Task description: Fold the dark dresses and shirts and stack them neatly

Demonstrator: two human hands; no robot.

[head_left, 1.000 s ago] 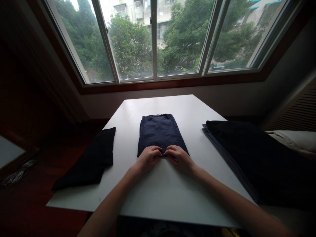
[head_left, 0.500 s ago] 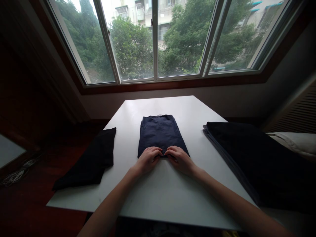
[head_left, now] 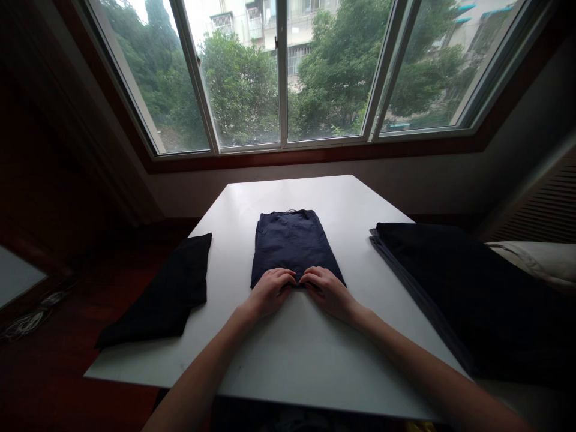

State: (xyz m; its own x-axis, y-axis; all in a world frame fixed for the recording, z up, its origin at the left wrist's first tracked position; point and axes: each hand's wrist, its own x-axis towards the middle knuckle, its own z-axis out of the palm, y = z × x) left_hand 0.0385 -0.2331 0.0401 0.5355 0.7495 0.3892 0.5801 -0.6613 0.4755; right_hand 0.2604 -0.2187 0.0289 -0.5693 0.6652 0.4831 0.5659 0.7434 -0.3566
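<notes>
A navy blue folded cloth (head_left: 290, 243) lies flat in the middle of the white table (head_left: 288, 354). Both hands are at its near edge, side by side, with a small gap between their fingertips. My left hand (head_left: 272, 289) has curled fingers closed over the left part of that edge. Mirroring it, my right hand (head_left: 327, 291) is closed on the edge just right of the middle. The thumbs are partly hidden beneath the fingers.
Black cloth (head_left: 168, 288) lies over the table's left edge. A stack of dark cloths (head_left: 454, 288) covers the right side, with a light cloth (head_left: 535, 258) beyond it. A window (head_left: 283, 78) stands behind the table; cables (head_left: 29, 321) lie on the floor at left.
</notes>
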